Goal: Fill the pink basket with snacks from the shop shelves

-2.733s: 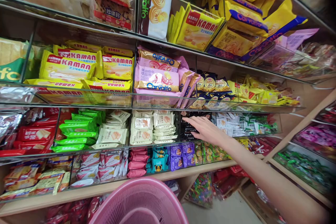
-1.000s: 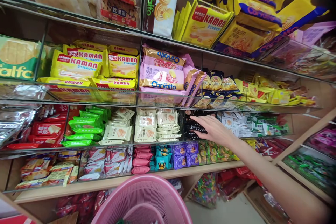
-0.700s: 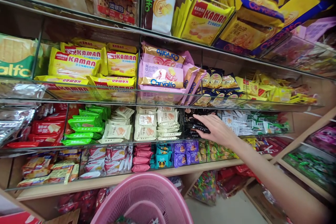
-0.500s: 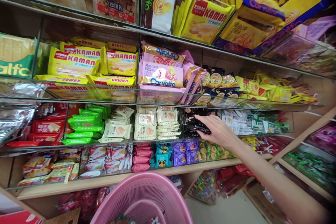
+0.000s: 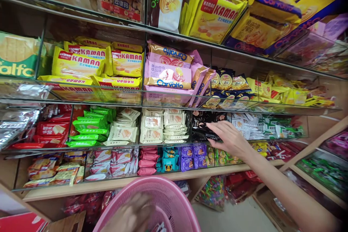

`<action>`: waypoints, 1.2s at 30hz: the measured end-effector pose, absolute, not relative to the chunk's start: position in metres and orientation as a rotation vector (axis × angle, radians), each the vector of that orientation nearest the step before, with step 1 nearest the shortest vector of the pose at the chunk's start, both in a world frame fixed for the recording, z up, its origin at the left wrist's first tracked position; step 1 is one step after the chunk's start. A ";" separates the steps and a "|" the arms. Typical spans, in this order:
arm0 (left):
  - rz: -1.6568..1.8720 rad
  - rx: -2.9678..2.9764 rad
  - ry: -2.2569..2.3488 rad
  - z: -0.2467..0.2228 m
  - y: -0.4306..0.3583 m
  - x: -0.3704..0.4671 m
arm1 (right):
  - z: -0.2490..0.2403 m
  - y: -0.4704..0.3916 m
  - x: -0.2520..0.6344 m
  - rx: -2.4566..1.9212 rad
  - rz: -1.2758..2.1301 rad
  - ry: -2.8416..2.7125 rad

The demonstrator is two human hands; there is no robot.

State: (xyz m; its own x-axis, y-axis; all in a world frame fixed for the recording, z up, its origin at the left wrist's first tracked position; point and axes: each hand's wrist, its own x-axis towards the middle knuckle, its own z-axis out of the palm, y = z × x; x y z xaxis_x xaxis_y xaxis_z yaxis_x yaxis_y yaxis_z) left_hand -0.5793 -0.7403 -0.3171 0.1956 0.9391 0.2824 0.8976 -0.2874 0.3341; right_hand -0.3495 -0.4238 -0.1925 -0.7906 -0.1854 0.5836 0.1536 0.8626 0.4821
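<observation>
Fingers (image 5: 216,127) of right hand (image 5: 235,143) parted at black snack packets (image 5: 199,125); grip unclear. Packets probably light, slippery, crushable; pinch edge.

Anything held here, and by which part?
Cannot tell: the right hand is at the black packets, grip unclear; the left hand, at the pink basket, is blurred.

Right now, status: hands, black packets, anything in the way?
Right hand at black packets, grip unclear. Left hand blurred, over basket. Shelf close above packets.
</observation>
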 end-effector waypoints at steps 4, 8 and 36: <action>0.726 2.590 1.812 -0.221 -0.665 -0.560 | -0.195 -0.425 -0.349 0.023 -0.700 -2.374; 0.911 2.674 1.808 -0.191 -0.597 -0.548 | -0.199 -0.423 -0.343 0.021 -0.670 -2.326; 1.110 0.917 1.673 -0.327 -0.716 -0.515 | -0.356 -0.661 -0.416 -1.036 2.259 -0.637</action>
State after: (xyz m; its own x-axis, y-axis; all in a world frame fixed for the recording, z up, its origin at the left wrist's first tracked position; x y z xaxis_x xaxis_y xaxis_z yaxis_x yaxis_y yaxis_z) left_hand -0.5149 -0.7164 -0.3270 -0.3194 0.9064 -0.2765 0.0975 0.3217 0.9418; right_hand -0.4161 -0.6610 -0.3562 -0.5389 0.6637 -0.5188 -0.2950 -0.7256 -0.6217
